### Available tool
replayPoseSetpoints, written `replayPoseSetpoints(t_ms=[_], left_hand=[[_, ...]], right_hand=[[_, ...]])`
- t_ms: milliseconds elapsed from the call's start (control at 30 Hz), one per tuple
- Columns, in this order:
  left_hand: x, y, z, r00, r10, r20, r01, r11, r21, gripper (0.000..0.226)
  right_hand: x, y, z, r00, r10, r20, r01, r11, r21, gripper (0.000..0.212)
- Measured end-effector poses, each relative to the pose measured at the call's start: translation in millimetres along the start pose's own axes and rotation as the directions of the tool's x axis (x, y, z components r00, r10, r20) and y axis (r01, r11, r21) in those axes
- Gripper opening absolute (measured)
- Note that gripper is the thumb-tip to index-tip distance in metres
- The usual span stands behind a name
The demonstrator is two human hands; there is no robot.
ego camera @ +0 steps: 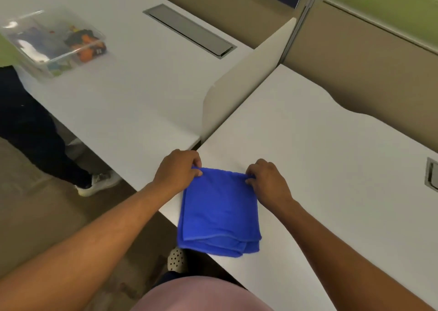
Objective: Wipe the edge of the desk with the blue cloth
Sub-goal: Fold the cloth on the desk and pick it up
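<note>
A folded blue cloth lies flat on the white desk, close to its near left edge, with one lower corner hanging slightly past that edge. My left hand pinches the cloth's far left corner between thumb and fingers. My right hand pinches the far right corner the same way. Both hands rest low on the desk surface at the cloth's far side.
A low white divider panel separates this desk from a neighbouring desk holding a clear plastic box of small items. Another person's leg and shoe stand on the floor at left. A cable hatch sits at the desk's right.
</note>
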State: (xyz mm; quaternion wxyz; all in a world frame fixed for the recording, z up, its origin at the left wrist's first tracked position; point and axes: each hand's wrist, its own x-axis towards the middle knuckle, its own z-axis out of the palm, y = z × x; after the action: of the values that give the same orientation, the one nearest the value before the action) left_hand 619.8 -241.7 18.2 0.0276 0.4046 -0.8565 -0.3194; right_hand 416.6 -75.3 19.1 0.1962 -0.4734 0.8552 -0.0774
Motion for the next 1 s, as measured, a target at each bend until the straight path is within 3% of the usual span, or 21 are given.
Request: replayPoseSetpoints(t_ms=[133, 300, 433, 533, 633, 733, 833, 1000], left_hand=[[28.7, 23.9, -30.2, 0.995, 0.092, -0.046, -0.097, 0.986, -0.135, 0.013], [45.7, 61.0, -58.1, 0.919, 0.296, -0.26, -0.351, 0.916, -0.196, 0.015], [29.2, 74.2, -58.8, 0.733, 0.496, -0.465, -0.59, 0.805, -0.071, 0.017], [11.2, 60.1, -35.4, 0.631, 0.65, -0.424, -0.678, 0.727, 0.106, 0.011], [-8.8, 35.3, -1.1, 0.663, 0.728, -0.178, -0.709, 0.686, 0.164, 0.008], [-33.8, 17.1, 31.0, 0.708, 0.705, 0.031, -0.703, 0.701, 0.121, 0.018], [-54.9, 5.2, 51.1, 0.738, 0.666, 0.108, -0.674, 0.735, 0.076, 0.024], [-67.9, -9.8, 62.8, 0.806, 0.581, 0.111, -0.586, 0.81, 0.013, 0.03]], right_hand=[[-1.2, -1.3, -39.6, 0.981, 0.156, -0.113, -0.129, 0.969, 0.212, 0.01], [-7.4, 5.7, -83.6, 0.908, 0.164, -0.385, -0.034, 0.946, 0.322, 0.014], [-32.7, 17.5, -93.4, 0.751, -0.08, -0.656, 0.122, 0.992, 0.019, 0.029], [-63.6, 34.3, -67.5, 0.706, -0.263, -0.658, 0.181, 0.965, -0.191, 0.031], [-93.6, 54.1, -23.7, 0.772, -0.303, -0.558, 0.203, 0.951, -0.234, 0.038], [-118.8, 68.9, 16.2, 0.833, -0.325, -0.448, 0.255, 0.944, -0.211, 0.034], [-138.2, 75.9, 42.4, 0.87, -0.331, -0.365, 0.29, 0.943, -0.164, 0.029], [-156.0, 78.7, 53.4, 0.923, -0.247, -0.296, 0.259, 0.966, 0.001, 0.035]])
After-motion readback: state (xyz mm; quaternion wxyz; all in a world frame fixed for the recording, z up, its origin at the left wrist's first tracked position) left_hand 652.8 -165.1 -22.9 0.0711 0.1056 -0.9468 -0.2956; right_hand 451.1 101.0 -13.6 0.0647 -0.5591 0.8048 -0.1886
